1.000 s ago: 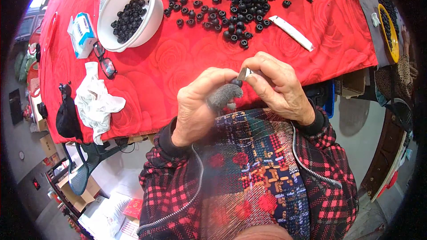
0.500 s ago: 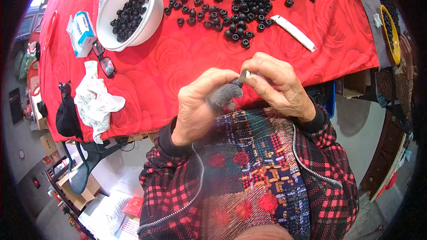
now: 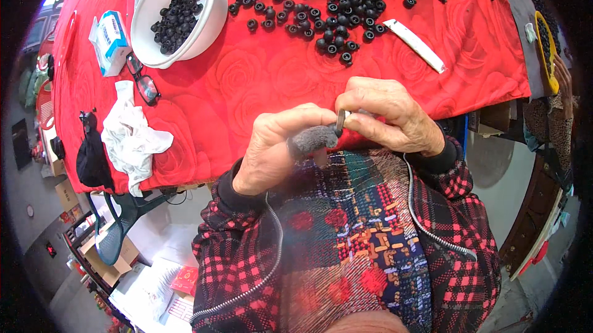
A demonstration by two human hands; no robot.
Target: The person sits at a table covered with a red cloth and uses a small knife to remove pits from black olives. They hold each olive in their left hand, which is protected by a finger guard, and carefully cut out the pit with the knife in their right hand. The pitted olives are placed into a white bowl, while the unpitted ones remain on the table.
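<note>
Near the front edge of the table, my two hands meet at their fingertips. My left hand [image 3: 267, 147] is closed, its index finger wrapped in a fuzzy grey finger cover [image 3: 314, 140]. A small black part is pinched between that thumb and finger, mostly hidden now. My right hand [image 3: 392, 117] pinches a small flat metal blade [image 3: 340, 123] with a white bit at its grip, held against the part. Beyond my hands lies a large heap of small round black parts [image 3: 336, 8], many with a hole showing.
A white bowl [image 3: 213, 30] holding more black parts stands at the far left. Near it lie a blue-and-white pack [image 3: 111, 42], eyeglasses [image 3: 147, 89], a white cloth [image 3: 133, 135] and a black item [image 3: 92, 160]. A white strip [image 3: 417, 47] lies right. A person's hand [image 3: 562, 76] touches a yellow basin [image 3: 545, 49].
The blade has turned more upright between my fingertips, and the black part is less visible. My left hand has shifted slightly. At the far right a person's hand has come to the yellow basin.
</note>
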